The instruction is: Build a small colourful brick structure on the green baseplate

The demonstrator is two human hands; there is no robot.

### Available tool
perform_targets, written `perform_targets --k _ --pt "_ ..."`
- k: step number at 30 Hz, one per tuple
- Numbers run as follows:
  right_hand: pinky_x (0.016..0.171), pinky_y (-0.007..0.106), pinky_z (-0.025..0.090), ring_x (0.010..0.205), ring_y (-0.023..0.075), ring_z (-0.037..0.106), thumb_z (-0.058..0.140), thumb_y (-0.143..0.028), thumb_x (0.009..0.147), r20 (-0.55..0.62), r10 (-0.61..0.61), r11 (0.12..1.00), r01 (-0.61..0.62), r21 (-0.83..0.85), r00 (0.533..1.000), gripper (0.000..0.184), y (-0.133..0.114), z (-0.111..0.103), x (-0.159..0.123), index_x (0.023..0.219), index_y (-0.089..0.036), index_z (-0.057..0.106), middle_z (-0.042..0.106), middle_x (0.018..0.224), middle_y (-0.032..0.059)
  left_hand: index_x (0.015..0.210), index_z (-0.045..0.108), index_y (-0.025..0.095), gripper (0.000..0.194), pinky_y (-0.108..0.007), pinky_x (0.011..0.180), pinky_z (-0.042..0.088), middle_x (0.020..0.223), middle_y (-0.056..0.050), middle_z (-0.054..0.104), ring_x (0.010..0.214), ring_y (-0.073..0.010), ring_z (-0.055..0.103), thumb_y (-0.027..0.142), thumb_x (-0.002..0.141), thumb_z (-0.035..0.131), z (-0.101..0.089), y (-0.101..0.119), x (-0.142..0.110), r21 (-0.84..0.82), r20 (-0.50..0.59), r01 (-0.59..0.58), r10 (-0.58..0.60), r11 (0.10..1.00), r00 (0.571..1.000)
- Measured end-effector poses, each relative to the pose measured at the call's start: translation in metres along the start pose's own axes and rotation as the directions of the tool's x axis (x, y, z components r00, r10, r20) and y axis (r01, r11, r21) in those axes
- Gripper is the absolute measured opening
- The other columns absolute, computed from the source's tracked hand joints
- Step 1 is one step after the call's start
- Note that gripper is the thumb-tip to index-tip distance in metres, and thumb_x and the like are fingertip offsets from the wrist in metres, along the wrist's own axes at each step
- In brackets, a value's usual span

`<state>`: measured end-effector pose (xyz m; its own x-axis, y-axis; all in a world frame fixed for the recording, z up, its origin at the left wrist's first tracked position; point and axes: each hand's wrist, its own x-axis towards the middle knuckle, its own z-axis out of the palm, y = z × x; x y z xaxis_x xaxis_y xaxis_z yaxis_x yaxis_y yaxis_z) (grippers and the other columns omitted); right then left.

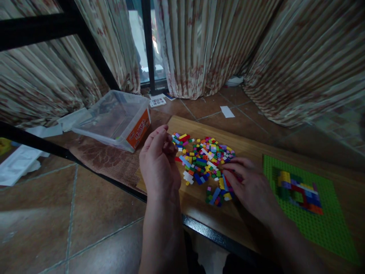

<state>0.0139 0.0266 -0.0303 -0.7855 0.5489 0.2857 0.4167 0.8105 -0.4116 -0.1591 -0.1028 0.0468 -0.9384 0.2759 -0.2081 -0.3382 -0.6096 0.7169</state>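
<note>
A pile of small toy building bricks [201, 161] in many colours lies loose on the wooden tabletop. My left hand [160, 156] is raised at the pile's left side, palm turned inward and fingers curled; whatever they may hold is hidden. My right hand [251, 186] reaches into the pile's right edge, thumb and forefinger stretched out and a little apart at the bricks, nothing seen gripped. To its right is a green baseplate [327, 232] carrying a partly walled brick build [302, 194] of yellow, white, red, blue and orange pieces.
A clear plastic box [111, 131] with an orange label stands left of the pile on a brown woven mat [97, 161]. The table's black metal edge [211, 232] runs in front of me. Patterned curtains [199, 45] hang behind, with papers [227, 111] on the tiled floor.
</note>
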Motion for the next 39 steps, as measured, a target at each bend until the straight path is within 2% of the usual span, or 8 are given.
perform_targets --k 4,11,18,25,31,35,39 --pt "0.091 0.047 0.049 0.103 0.0286 0.06 0.059 -0.045 0.088 -0.048 0.022 0.999 -0.024 -0.037 0.999 0.028 -0.005 0.012 -0.005 0.093 -0.021 0.072 0.063 0.111 0.0097 0.073 0.066 0.016 0.007 -0.017 0.047 0.033 0.06 0.005 0.049 0.048 -0.0032 0.039 0.019 0.07 0.072 0.002 -0.001 0.0 0.01 -0.004 0.01 -0.01 1.0 1.0" --pt "0.095 0.048 0.048 0.106 0.0282 0.059 0.054 -0.032 0.089 -0.138 0.065 0.996 -0.071 -0.044 0.988 0.024 0.005 0.014 -0.005 0.101 -0.021 0.071 0.063 0.114 0.0095 0.072 0.066 0.017 0.008 -0.017 0.049 0.034 0.061 0.005 0.05 0.049 -0.0036 0.041 0.021 0.071 0.073 0.0 -0.002 0.0 0.031 0.009 -0.013 0.013 0.999 1.0" --pt "0.091 0.048 0.049 0.106 0.0288 0.057 0.054 -0.03 0.09 -0.064 -0.025 0.999 0.022 -0.047 0.998 0.023 -0.002 0.017 -0.002 0.095 -0.021 0.074 0.062 0.115 0.0104 0.073 0.066 0.018 0.01 -0.018 0.047 0.034 0.061 0.005 0.05 0.048 -0.0036 0.04 0.022 0.071 0.075 0.0 -0.002 0.0 0.031 0.035 -0.003 0.002 1.0 0.999" --pt "0.089 0.046 0.049 0.104 0.0283 0.056 0.062 -0.025 0.085 -0.046 0.045 0.999 -0.044 0.019 0.998 0.015 -0.002 0.02 0.01 0.082 -0.021 0.076 0.061 0.114 0.0101 0.073 0.067 0.017 0.008 -0.016 0.048 0.033 0.063 0.005 0.049 0.049 -0.0025 0.04 0.019 0.07 0.074 0.001 -0.002 -0.001 0.007 0.034 0.011 -0.011 1.0 0.999" --pt "0.091 0.049 0.048 0.107 0.0299 0.053 0.06 -0.018 0.084 -0.026 0.047 0.998 -0.045 0.041 0.999 0.015 -0.01 0.021 0.02 0.075 -0.022 0.072 0.061 0.112 0.0103 0.074 0.066 0.017 0.007 -0.017 0.049 0.035 0.064 0.005 0.05 0.049 -0.0024 0.041 0.017 0.072 0.073 0.001 -0.001 0.0 0.044 0.042 0.019 -0.02 0.999 0.999" --pt "0.093 0.049 0.047 0.108 0.0287 0.053 0.055 -0.019 0.087 -0.063 0.071 0.995 -0.066 0.073 0.995 0.018 -0.017 0.011 0.015 0.08 -0.023 0.071 0.062 0.114 0.0096 0.072 0.065 0.018 0.007 -0.018 0.049 0.037 0.06 0.006 0.05 0.049 -0.0037 0.044 0.016 0.073 0.072 0.006 -0.001 -0.001 0.058 0.041 0.011 -0.014 0.998 0.999" --pt "0.097 0.048 0.045 0.111 0.027 0.054 0.053 -0.024 0.09 -0.165 0.177 0.983 -0.165 0.084 0.97 0.017 -0.005 -0.017 -0.008 0.086 -0.023 0.07 0.061 0.118 0.0084 0.072 0.067 0.018 0.008 -0.016 0.046 0.037 0.06 0.004 0.051 0.05 -0.0044 0.042 0.012 0.076 0.066 0.015 -0.007 -0.005 0.037 0.017 0.058 -0.058 0.998 0.998"
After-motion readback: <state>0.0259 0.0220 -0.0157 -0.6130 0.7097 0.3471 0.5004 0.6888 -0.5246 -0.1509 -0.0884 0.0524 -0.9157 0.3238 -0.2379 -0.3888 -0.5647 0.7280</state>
